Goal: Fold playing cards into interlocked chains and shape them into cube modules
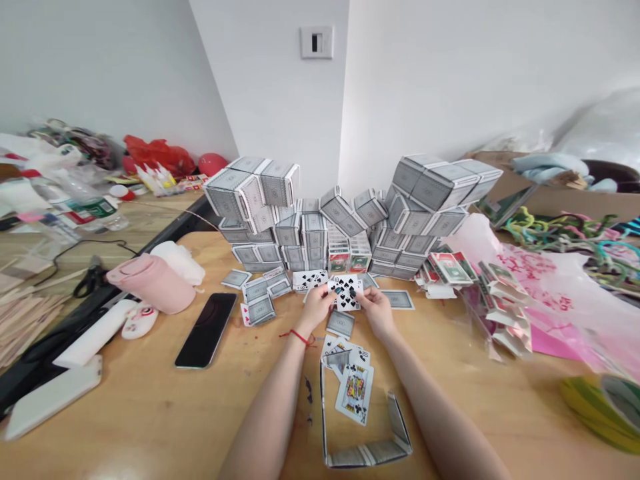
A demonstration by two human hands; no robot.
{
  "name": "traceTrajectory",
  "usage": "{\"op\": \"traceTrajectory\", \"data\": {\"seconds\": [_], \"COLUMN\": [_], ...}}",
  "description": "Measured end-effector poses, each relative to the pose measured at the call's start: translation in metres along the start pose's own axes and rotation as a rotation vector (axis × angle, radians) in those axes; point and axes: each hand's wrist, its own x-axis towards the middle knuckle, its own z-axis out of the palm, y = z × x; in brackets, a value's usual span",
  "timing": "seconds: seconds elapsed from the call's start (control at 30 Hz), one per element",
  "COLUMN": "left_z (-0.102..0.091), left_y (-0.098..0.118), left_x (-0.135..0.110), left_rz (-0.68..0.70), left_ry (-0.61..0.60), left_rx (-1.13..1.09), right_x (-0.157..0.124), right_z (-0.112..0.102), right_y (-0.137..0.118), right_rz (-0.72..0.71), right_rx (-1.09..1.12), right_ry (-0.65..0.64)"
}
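Between my two hands is a ten of spades playing card (347, 291), face toward me. My left hand (320, 308) pinches its left edge, and my right hand (376, 308) pinches its right edge. Just below lies a face-down card (341, 325). Nearer me, a king of clubs (356, 392) rests over other cards, inside a frame of upright bent cards (370, 453). Behind my hands stand stacked blocks made of folded cards (240, 193) on the left and similar blocks (425, 213) on the right. Face-down cards (259, 293) are spread left of my hands.
On the left lie a black phone (207, 331), a pink roll (153, 281) and a white power bank (55, 397). Card boxes (453, 268) sit at right beside pink-printed plastic (540, 280). Green-yellow tape (603, 407) lies near the right edge. A wall rises behind.
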Motion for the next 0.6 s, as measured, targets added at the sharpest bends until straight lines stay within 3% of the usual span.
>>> {"op": "traceTrajectory", "data": {"seconds": [0.17,0.6], "left_z": [-0.0002,0.0004], "left_y": [0.0025,-0.0021], "left_x": [-0.0011,0.0019], "left_rz": [-0.031,-0.039], "left_ry": [0.057,0.032], "left_rx": [-0.073,0.001], "right_x": [0.0009,0.0008], "right_z": [-0.0009,-0.0025], "right_y": [0.0017,0.0013], "right_rz": [0.001,0.037], "right_rx": [-0.039,-0.014], "right_ry": [0.021,-0.056]}}
